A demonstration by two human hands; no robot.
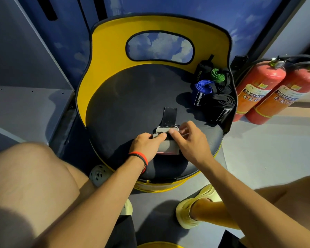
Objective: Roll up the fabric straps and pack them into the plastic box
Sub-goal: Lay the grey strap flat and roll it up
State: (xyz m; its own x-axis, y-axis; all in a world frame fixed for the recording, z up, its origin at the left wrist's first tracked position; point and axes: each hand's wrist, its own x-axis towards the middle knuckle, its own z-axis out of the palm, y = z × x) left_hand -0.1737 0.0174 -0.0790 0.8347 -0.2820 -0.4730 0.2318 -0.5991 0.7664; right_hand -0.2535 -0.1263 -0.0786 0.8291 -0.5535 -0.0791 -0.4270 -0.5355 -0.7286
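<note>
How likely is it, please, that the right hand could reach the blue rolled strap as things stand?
Probably yes: bare seat lies between the right hand and the blue rolled strap. However, that hand is pinching the grey strap and must let go first.

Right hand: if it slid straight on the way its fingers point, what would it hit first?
The right hand pinches the half-rolled grey fabric strap. Its fingers point left, so pushing on it would probably meet the left hand, which holds the same strap close beside it.

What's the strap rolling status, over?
Left hand, right hand both pinching grey strap, part rolled, on chair seat. Rolled straps piled at seat's right rear. No plastic box in view.
</note>
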